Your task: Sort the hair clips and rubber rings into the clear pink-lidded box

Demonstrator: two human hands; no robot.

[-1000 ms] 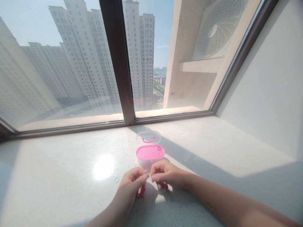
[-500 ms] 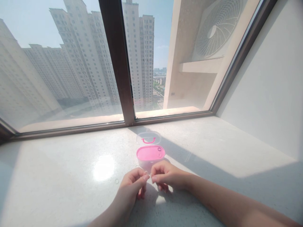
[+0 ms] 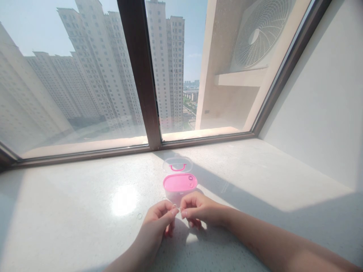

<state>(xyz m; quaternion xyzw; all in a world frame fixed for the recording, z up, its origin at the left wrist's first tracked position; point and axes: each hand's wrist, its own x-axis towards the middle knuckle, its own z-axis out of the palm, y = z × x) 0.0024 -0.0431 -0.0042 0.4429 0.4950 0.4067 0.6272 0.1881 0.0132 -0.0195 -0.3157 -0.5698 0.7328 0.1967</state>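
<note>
Low over the sill, my left hand [image 3: 161, 219] pinches a small pale ring [image 3: 174, 206] between thumb and forefinger. Close beside it, my right hand [image 3: 198, 208] is closed in a pinch too. What its fingertips hold is too small and pale to make out. Just beyond both hands stands an oval box [image 3: 172, 193] with a pink top [image 3: 177, 183]. Two small rings lie at the right end of that top, a dark one [image 3: 190, 178] and a pinkish one [image 3: 191, 185]. Another pale ring [image 3: 140, 216] rests on the sill, left of my left hand.
Behind the box lies a clear oval lid [image 3: 167, 164] with a pink handle [image 3: 178, 169]. The speckled white sill [image 3: 70, 211] meets a brown window frame [image 3: 85, 155] at the back and a white wall [image 3: 317, 113] on the right. Sun glare and shadows cross the sill.
Both hands keep almost the same pose, their fingertips near each other. The view has shifted very slightly; the box, lid and loose rings stay where they were.
</note>
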